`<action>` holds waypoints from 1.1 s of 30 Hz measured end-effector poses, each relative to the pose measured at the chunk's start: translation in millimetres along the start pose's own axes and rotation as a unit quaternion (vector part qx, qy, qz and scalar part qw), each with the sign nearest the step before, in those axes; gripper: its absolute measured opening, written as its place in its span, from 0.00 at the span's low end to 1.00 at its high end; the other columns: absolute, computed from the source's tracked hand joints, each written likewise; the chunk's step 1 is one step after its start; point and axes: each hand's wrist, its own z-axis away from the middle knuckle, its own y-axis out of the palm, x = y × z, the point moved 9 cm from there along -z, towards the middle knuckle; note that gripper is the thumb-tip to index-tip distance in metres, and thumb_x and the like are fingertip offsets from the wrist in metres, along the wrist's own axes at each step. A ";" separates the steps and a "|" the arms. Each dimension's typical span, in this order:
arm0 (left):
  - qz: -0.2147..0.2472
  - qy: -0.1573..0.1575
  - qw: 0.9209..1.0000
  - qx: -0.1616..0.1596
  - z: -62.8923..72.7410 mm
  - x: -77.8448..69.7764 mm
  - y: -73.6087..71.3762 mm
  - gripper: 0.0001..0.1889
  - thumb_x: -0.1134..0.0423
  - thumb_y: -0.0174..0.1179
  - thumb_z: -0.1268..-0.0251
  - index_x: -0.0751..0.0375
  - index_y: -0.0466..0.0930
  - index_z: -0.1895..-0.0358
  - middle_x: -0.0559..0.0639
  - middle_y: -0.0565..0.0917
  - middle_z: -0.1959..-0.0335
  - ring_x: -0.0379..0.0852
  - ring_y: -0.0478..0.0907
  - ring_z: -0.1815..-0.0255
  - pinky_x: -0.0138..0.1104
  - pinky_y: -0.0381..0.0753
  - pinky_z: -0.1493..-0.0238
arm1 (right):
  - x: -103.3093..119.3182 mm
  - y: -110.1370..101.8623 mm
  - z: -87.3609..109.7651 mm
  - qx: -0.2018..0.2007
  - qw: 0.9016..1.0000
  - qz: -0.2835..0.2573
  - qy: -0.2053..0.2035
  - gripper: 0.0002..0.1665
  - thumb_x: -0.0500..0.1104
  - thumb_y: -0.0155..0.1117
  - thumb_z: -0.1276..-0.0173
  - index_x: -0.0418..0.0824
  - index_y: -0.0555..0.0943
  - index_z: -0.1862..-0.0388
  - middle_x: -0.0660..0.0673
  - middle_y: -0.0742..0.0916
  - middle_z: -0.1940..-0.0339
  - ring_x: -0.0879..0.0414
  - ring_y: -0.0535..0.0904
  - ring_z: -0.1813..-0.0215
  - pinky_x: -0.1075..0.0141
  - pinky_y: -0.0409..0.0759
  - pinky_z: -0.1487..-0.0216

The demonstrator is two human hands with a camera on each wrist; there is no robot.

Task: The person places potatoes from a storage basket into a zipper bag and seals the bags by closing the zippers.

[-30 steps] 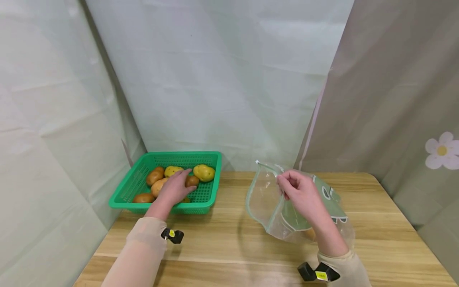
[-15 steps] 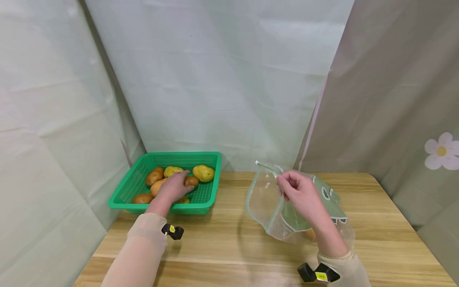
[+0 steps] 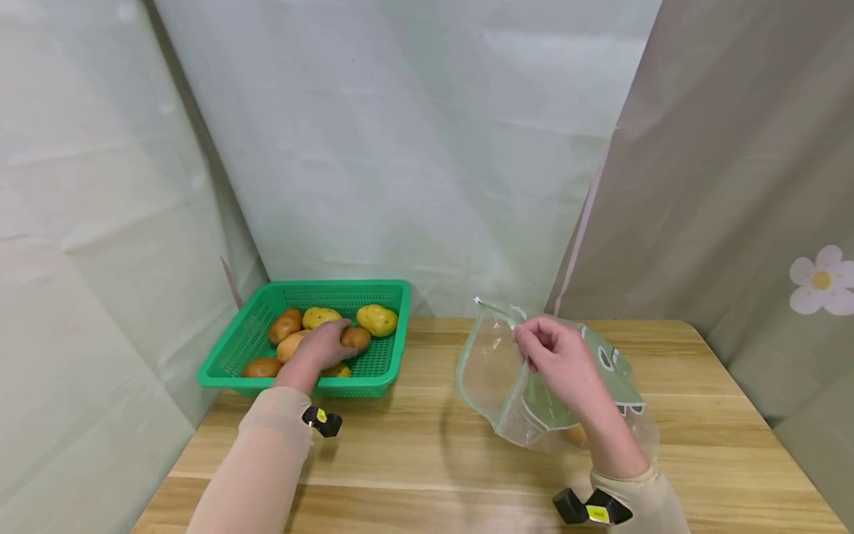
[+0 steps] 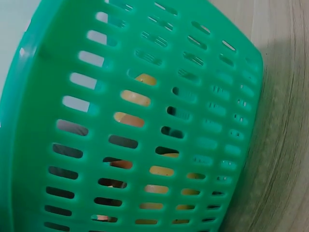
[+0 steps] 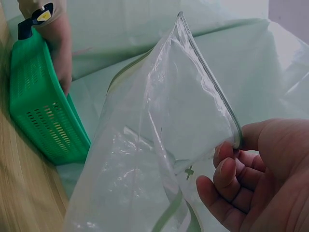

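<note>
In the head view my left hand (image 3: 323,345) reaches down into a green plastic basket (image 3: 400,348), its fingers and thumb curled round a small brown potato (image 3: 356,339). Yellow potatoes (image 3: 376,320) and brown ones (image 3: 285,326) lie about it. The left wrist view is filled by the basket's slotted wall (image 4: 145,145), which hides the hand. Over on the right, my right hand (image 3: 557,360) pinches the rim of a clear zip bag (image 3: 490,363) with a green print, thumb against forefinger. The bag's mouth gapes toward the left, and a brownish potato (image 3: 577,434) shows through its lower part.
Both stand on a wooden table (image 3: 400,460). Pale cloth (image 3: 427,148) hangs close behind the basket and along the left side, and a darker curtain with a flower (image 3: 822,280) borders the right.
My left fingers and thumb have closed in round the small brown potato inside the basket. The basket shifts very slightly left in view. My right hand and the bag stay put.
</note>
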 end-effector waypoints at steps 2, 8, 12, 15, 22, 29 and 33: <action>0.005 0.000 1.000 0.003 -0.8 0.9 0.9 0.36 0.59 0.68 0.23 0.72 0.68 0.19 0.74 0.74 0.23 0.75 0.69 0.23 0.67 0.67 0.23 | -0.1 0.0 -0.2 0.000 1.000 0.001 0.000 0.17 0.48 0.65 0.13 0.37 0.84 0.62 0.44 0.82 0.76 0.51 0.78 0.72 0.65 0.77 0.69; 0.018 0.005 1.000 0.007 -1.4 1.6 3.2 0.35 0.62 0.71 0.25 0.72 0.70 0.20 0.72 0.75 0.24 0.74 0.70 0.23 0.66 0.67 0.23 | 0.8 0.4 0.9 0.001 1.000 -0.004 -0.001 0.17 0.47 0.66 0.14 0.35 0.83 0.61 0.44 0.82 0.75 0.51 0.78 0.72 0.65 0.77 0.68; 0.021 0.008 1.000 0.007 -1.0 0.1 3.7 0.35 0.63 0.71 0.25 0.72 0.71 0.20 0.72 0.76 0.24 0.73 0.71 0.24 0.66 0.68 0.23 | 0.8 0.4 1.0 0.001 1.000 -0.004 -0.001 0.17 0.46 0.66 0.14 0.35 0.83 0.60 0.45 0.82 0.75 0.50 0.78 0.72 0.65 0.76 0.69; 0.023 0.009 1.000 0.008 -0.2 -1.6 3.2 0.35 0.62 0.71 0.25 0.71 0.71 0.21 0.72 0.76 0.25 0.73 0.71 0.24 0.66 0.68 0.24 | -0.2 0.1 0.5 0.000 1.000 -0.001 -0.001 0.16 0.46 0.66 0.14 0.35 0.84 0.60 0.45 0.82 0.75 0.50 0.78 0.72 0.65 0.76 0.69; 0.025 0.017 1.000 -0.003 3.1 -6.9 0.1 0.36 0.60 0.73 0.25 0.71 0.71 0.21 0.73 0.76 0.25 0.73 0.72 0.25 0.66 0.70 0.25 | 0.3 0.5 1.4 0.002 1.000 -0.006 0.000 0.16 0.46 0.66 0.14 0.35 0.84 0.60 0.45 0.82 0.75 0.51 0.77 0.72 0.65 0.76 0.68; 0.038 0.024 0.998 -0.046 6.9 -10.5 -11.2 0.38 0.57 0.72 0.24 0.71 0.69 0.19 0.75 0.75 0.25 0.75 0.70 0.24 0.68 0.70 0.26 | 1.8 0.3 1.6 0.003 1.000 -0.004 -0.004 0.15 0.46 0.66 0.14 0.36 0.83 0.60 0.46 0.82 0.75 0.51 0.78 0.72 0.65 0.76 0.68; 0.048 0.015 0.997 -0.062 11.9 -12.5 -16.7 0.38 0.56 0.71 0.22 0.69 0.67 0.18 0.76 0.72 0.24 0.76 0.68 0.24 0.69 0.69 0.26 | 1.6 0.2 1.9 0.004 1.000 -0.004 -0.004 0.14 0.45 0.67 0.14 0.36 0.84 0.60 0.46 0.82 0.75 0.52 0.78 0.72 0.65 0.77 0.68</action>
